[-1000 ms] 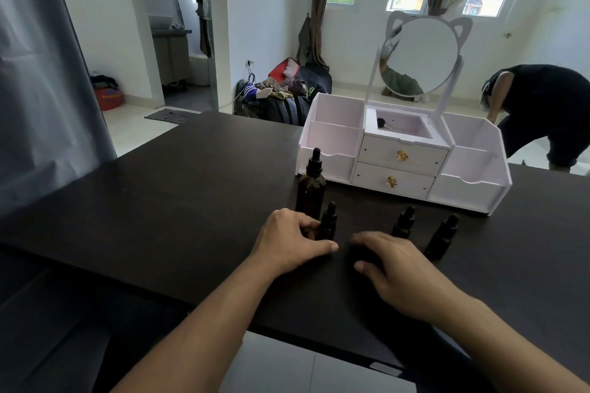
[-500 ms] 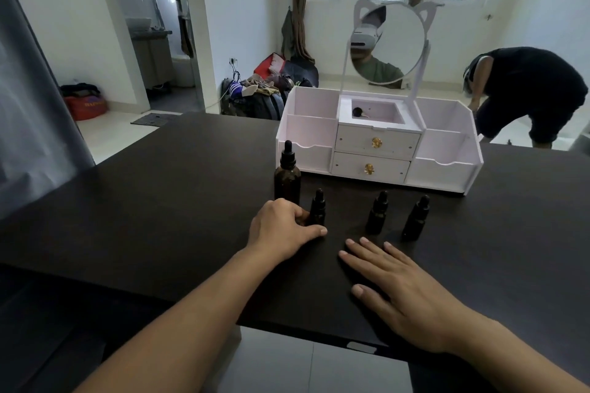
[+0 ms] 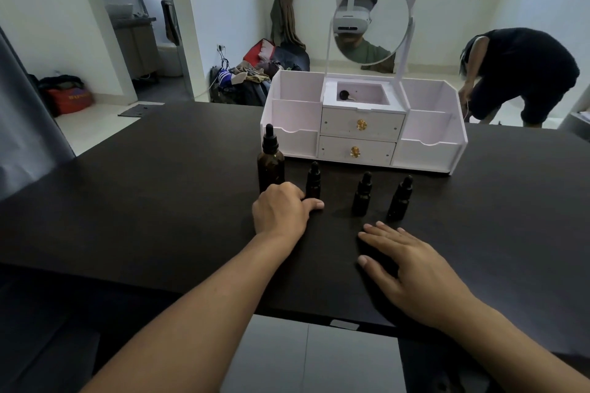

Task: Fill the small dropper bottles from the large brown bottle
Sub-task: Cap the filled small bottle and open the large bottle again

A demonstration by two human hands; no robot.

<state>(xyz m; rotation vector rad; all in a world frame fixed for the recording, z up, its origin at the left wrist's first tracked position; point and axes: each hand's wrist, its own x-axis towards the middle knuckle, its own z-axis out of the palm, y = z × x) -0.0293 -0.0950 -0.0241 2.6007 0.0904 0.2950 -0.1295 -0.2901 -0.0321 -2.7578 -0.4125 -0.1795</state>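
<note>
The large brown dropper bottle [image 3: 270, 160] stands capped on the dark table [image 3: 143, 201], left of three small dark dropper bottles, all upright and capped. My left hand [image 3: 282, 212] rests on the table with its fingers curled at the base of the leftmost small bottle [image 3: 313, 181], thumb in front of it. The middle small bottle [image 3: 362, 194] and the right small bottle [image 3: 401, 198] stand free. Just in front of those two, my right hand [image 3: 412, 262] lies flat on the table, fingers straight, holding nothing.
A white vanity organiser [image 3: 360, 134] with two drawers, side bins and a cat-ear mirror [image 3: 372, 21] stands right behind the bottles. A person [image 3: 523, 73] bends over beyond the table at the right. Bags and clothes [image 3: 255, 73] lie on the floor behind.
My right hand has gone from curled to flat on the table and has drawn back from the small bottles. My left hand stays at the leftmost small bottle.
</note>
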